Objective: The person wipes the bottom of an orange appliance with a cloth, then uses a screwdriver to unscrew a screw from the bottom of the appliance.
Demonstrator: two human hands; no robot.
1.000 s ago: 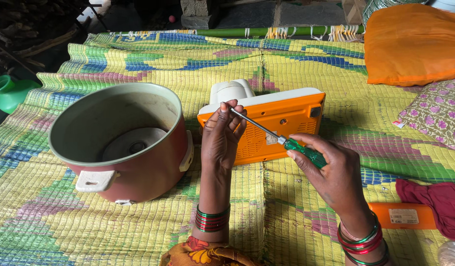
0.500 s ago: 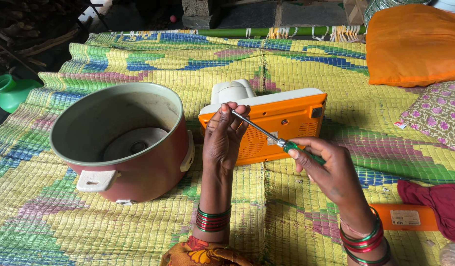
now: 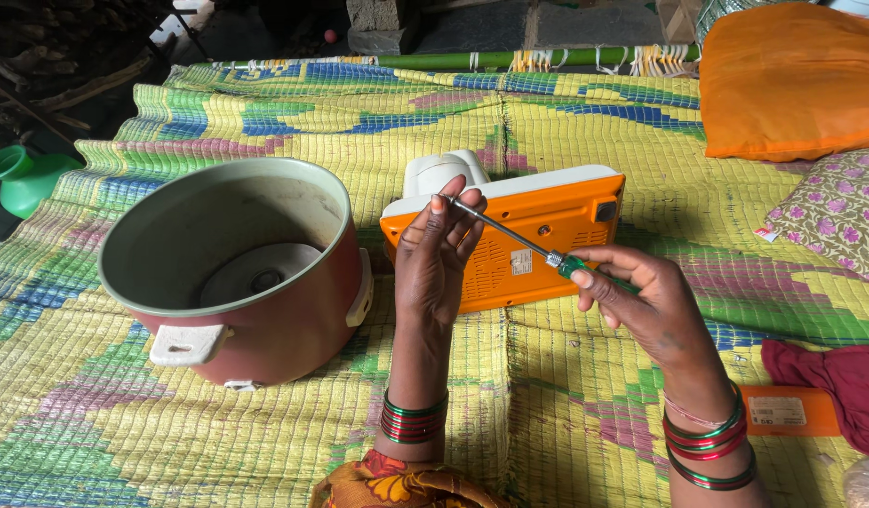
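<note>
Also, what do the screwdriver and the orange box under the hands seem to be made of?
The screwdriver looks like a bright steel shaft, thin and shiny, with a glossy green handle, probably plastic, held in the right hand. The orange box appears to be moulded plastic: smooth matt orange face with slotted vents and a white top. The left hand steadies the tip.

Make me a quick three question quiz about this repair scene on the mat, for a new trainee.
1. True or false: the right hand grips the screwdriver by its green handle.
2. What do the left hand fingertips touch? A) the screwdriver's metal tip B) the cooker pot C) the orange cushion
3. Fill in: the orange and white device lies on a woven ____.

Key: 1 true; 2 A; 3 mat.
</note>
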